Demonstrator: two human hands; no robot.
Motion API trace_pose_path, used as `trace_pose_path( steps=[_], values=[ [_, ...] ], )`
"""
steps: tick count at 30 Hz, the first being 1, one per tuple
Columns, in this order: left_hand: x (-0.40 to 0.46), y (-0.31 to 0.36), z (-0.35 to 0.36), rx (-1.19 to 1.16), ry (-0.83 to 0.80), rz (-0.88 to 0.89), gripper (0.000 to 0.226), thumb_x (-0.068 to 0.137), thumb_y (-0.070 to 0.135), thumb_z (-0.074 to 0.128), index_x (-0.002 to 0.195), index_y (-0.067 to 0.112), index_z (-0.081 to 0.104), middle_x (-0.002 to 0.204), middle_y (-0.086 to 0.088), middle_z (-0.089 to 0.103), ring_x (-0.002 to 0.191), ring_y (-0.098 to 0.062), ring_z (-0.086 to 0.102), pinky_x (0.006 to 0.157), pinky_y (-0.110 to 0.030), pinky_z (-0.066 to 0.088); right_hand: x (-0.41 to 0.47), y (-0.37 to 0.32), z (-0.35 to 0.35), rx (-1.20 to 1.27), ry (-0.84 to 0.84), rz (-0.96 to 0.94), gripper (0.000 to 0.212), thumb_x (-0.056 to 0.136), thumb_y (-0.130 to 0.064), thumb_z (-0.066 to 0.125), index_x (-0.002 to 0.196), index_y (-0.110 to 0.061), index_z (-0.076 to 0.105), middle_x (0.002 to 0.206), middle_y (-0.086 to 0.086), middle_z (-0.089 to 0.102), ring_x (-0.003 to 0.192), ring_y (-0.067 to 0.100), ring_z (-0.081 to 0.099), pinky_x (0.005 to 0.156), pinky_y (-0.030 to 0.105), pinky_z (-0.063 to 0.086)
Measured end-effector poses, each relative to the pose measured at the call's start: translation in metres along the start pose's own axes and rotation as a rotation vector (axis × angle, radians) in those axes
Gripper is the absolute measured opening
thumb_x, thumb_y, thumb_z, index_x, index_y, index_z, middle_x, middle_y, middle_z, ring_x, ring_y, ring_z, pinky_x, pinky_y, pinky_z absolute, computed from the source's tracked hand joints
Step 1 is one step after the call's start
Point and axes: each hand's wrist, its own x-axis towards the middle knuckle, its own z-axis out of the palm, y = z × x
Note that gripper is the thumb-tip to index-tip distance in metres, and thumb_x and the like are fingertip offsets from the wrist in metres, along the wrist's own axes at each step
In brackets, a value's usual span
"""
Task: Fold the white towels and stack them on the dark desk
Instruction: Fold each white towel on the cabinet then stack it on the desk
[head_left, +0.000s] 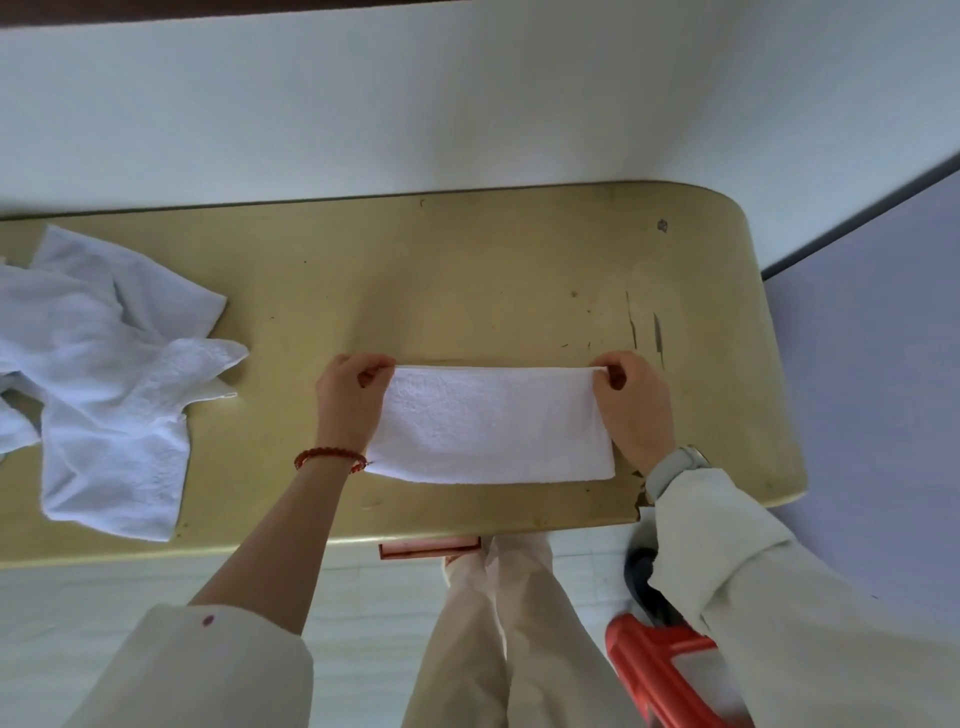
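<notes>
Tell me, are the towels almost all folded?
Not yet. Both hands, left hand and right hand, pinch the far corners of one half-folded towel on the desk. A crumpled towel pile waits at the left. No finished stack shows.

The desk is a dull olive-yellow with dark scratches and specks toward its right end and chipped brown spots at the near right edge. The folded towel near the desk's front edge is plain white with a nubbly terry texture. The crumpled towels at the left end are white with a faint bluish cast. A braided red bracelet circles the left wrist; a pale grey watch bands the right. The sleeves are cream. An orange-red stool stands below the desk's right corner.
</notes>
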Motion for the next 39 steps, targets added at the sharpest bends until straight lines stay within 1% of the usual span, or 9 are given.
trace_pose_path(
  steps=[3,7,11,16,24,26,31,36,39],
  values=[
    [0.002,-0.001,0.002,0.012,0.008,0.004,0.015,0.086,0.008,0.059,0.095,0.007,0.070,0.092,-0.009,0.063,0.079,-0.012,0.052,0.074,-0.010,0.034,0.003,0.002,0.002,-0.032,-0.003,-0.002,0.015,0.090,-0.013,0.049,0.099,-0.009,0.060,0.097,0.004,0.060,0.085,0.015,0.050,0.073,0.024,0.038],
    [0.005,0.000,0.003,0.030,0.002,-0.027,0.014,0.088,0.010,0.055,0.095,0.011,0.068,0.091,0.000,0.062,0.082,-0.012,0.053,0.076,-0.021,0.038,0.004,0.003,0.002,-0.042,0.009,-0.024,0.013,0.089,-0.011,0.049,0.095,-0.008,0.060,0.097,0.005,0.058,0.082,0.016,0.050,0.071,0.025,0.038],
    [0.008,-0.002,0.006,0.106,-0.009,-0.022,0.016,0.091,0.014,0.050,0.096,0.012,0.065,0.091,0.002,0.057,0.083,-0.013,0.050,0.075,-0.024,0.036,0.002,0.004,0.001,-0.050,0.023,-0.045,0.013,0.090,-0.009,0.049,0.096,-0.006,0.060,0.096,0.005,0.056,0.082,0.014,0.047,0.072,0.023,0.035],
    [0.008,-0.002,0.002,0.021,-0.033,-0.030,0.013,0.092,0.011,0.049,0.093,0.012,0.062,0.088,0.002,0.058,0.081,-0.012,0.050,0.073,-0.022,0.035,0.002,0.004,0.000,-0.048,0.024,-0.069,0.012,0.090,-0.009,0.049,0.097,-0.005,0.058,0.093,-0.001,0.052,0.081,0.013,0.047,0.072,0.023,0.036],
    [0.012,0.001,0.007,0.034,-0.022,-0.079,0.014,0.092,0.015,0.047,0.091,0.015,0.060,0.088,0.002,0.058,0.081,-0.015,0.052,0.072,-0.029,0.041,0.006,0.004,0.004,-0.104,0.022,-0.051,0.010,0.089,-0.010,0.046,0.093,-0.007,0.055,0.090,-0.001,0.049,0.078,0.015,0.046,0.068,0.026,0.037],
    [0.013,0.001,0.008,0.081,-0.029,-0.055,0.015,0.093,0.015,0.045,0.093,0.015,0.060,0.092,0.002,0.057,0.083,-0.016,0.051,0.075,-0.030,0.042,0.007,0.005,0.006,-0.124,0.018,-0.052,0.009,0.089,-0.011,0.046,0.092,-0.007,0.054,0.090,0.000,0.050,0.077,0.016,0.047,0.067,0.028,0.039],
    [0.011,0.004,0.007,0.106,-0.012,0.049,0.016,0.095,0.013,0.042,0.096,0.009,0.057,0.097,0.003,0.048,0.080,-0.014,0.045,0.072,-0.025,0.034,0.008,0.004,0.007,-0.156,0.017,-0.057,0.010,0.090,-0.010,0.045,0.094,-0.006,0.053,0.091,0.003,0.049,0.075,0.019,0.048,0.065,0.030,0.041],
    [0.015,0.001,0.010,0.072,-0.005,0.091,0.014,0.094,0.011,0.041,0.095,0.010,0.054,0.097,-0.004,0.055,0.087,-0.018,0.047,0.073,-0.027,0.035,0.007,0.005,0.007,-0.175,0.022,-0.061,0.011,0.090,-0.010,0.044,0.095,-0.005,0.052,0.096,0.007,0.052,0.074,0.019,0.047,0.064,0.030,0.038],
    [0.018,0.004,0.013,0.064,-0.001,0.051,0.015,0.094,0.011,0.040,0.095,0.009,0.055,0.097,-0.008,0.058,0.090,-0.022,0.050,0.075,-0.032,0.040,0.008,0.004,0.007,-0.193,0.020,-0.057,0.012,0.091,-0.011,0.043,0.095,-0.005,0.052,0.098,0.008,0.053,0.074,0.019,0.047,0.063,0.029,0.037]
  ],
)
